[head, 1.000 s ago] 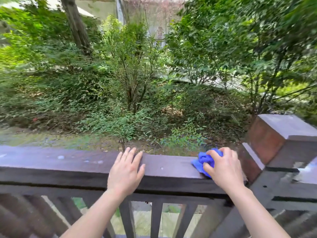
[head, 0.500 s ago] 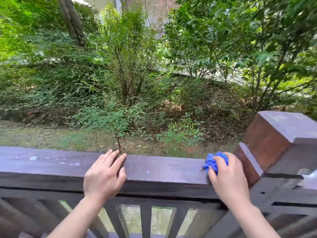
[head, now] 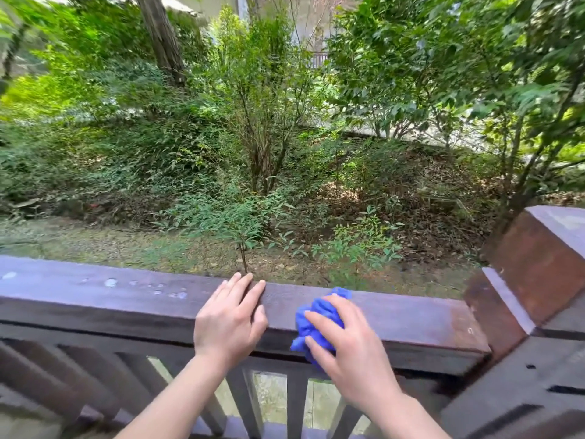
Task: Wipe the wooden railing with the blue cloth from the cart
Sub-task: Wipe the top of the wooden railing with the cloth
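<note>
Your right hand [head: 345, 350] is closing its fingers [head: 319, 321] over the blue cloth [head: 316, 318], bunching it into a crumpled wad and pressing it down onto the wooden railing [head: 126, 299]; the thumb is wrapping the wad's near side, where it is spilling over the railing's near edge. The cloth is showing bright blue, wrinkled and balled rather than spread flat, with a small knot of fabric poking out past your fingertips toward the railing's far edge. Your left hand [head: 229, 324] is lying just beside the cloth on the railing, fingers extended and close together, palm down, holding nothing, with the fingertips reaching the far edge of the top board. The two hands are sitting near each other without touching. Along the railing to the left of your left hand, pale spots [head: 110, 282] are dotting the dark brown top board. To the right of the cloth the board is running bare to a reddish-brown corner post [head: 538, 267] with a flat cap. Under the railing, vertical balusters [head: 297, 403] are standing in a row, with pale ground showing through the gaps. Beyond the railing, shrubs [head: 262, 122], a tree trunk [head: 160, 36] and leaf litter are filling the slope. No container is appearing anywhere around the railing.
</note>
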